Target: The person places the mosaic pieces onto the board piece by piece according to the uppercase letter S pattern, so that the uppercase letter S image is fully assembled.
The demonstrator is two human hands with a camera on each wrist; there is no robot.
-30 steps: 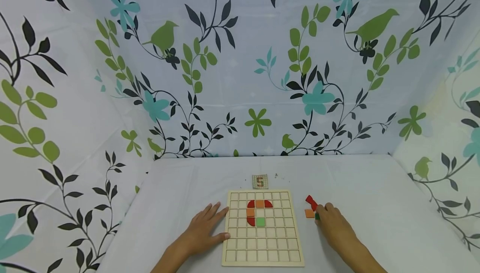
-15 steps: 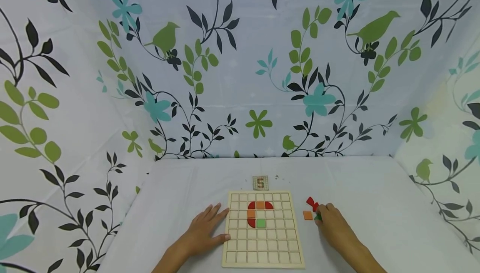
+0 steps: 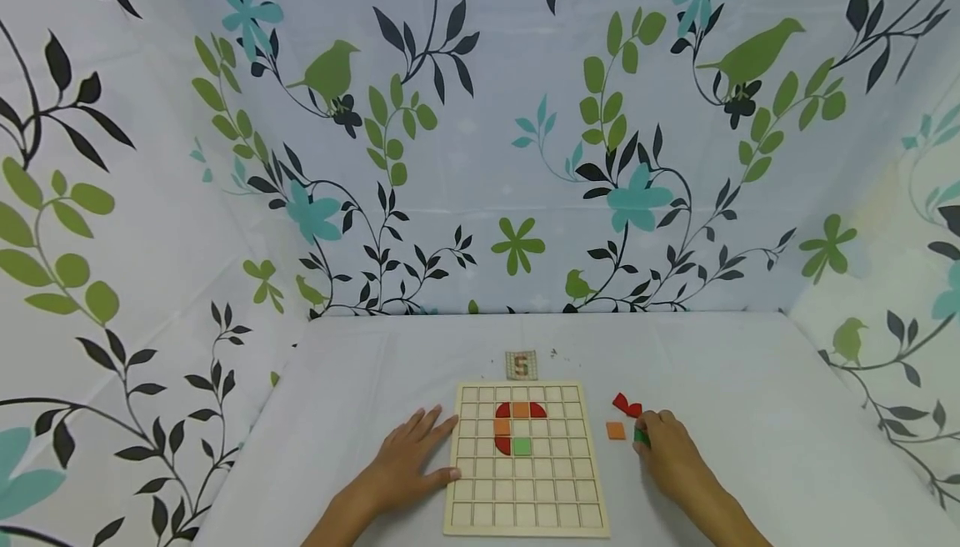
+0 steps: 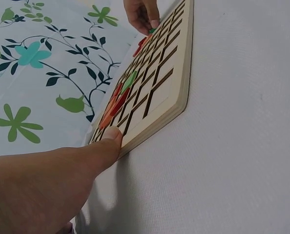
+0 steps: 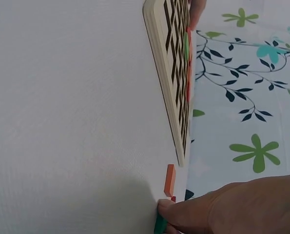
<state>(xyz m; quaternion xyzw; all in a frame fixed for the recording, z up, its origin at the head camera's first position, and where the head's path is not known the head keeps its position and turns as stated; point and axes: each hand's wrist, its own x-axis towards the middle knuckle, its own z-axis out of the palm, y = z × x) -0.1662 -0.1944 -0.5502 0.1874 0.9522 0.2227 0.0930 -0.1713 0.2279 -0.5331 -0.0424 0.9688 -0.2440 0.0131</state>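
Note:
A pale wooden grid board (image 3: 536,514) lies on the white table. Set in its cells are red quarter-rounds (image 3: 537,411), orange squares (image 3: 521,410) and one light green square (image 3: 522,447), forming a hooked row. My left hand (image 3: 405,464) rests at the board's left edge with fingers spread, its thumb (image 4: 113,134) touching the rim. To the right of the board, my right hand (image 3: 675,457) pinches a dark green piece (image 5: 160,224) between thumb and fingers, partly hidden by them. Just beyond it lie two red pieces (image 3: 620,402) and a loose orange square (image 3: 616,431).
Behind the board sits a small gridded card (image 3: 521,365) with an S-like figure on it. A patterned cloth (image 3: 480,155) with leaves and birds rises at the back and both sides of the white table (image 3: 375,363).
My right hand has drawn slightly right with the green piece, uncovering more of the near red piece. The loose orange square has shifted a little left. My left hand stays at the board.

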